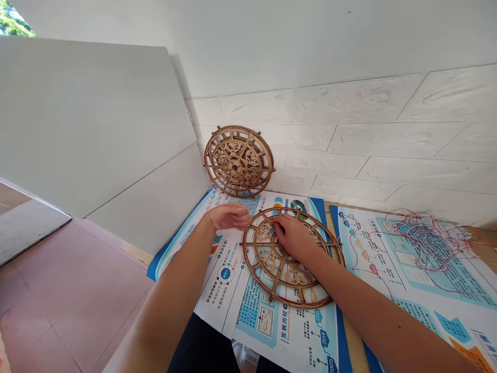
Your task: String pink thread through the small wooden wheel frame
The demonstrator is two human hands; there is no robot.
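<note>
A flat round wooden lattice disc [289,282] lies on a printed poster [264,316] on the table. My right hand [295,235] rests on the disc's upper middle, fingers curled and pressing on the carved fretwork. My left hand [229,216] hovers just left of the disc's rim, fingers drawn together; what it holds, if anything, is hidden. A second, thicker wooden wheel assembly [238,161] leans upright against the white brick wall behind the hands.
A second poster [411,274] covers the table to the right, with a tangle of thin pink and red wire [430,235] on it. A large white board [89,129] stands at the left. Reddish floor tiles [70,290] show below left.
</note>
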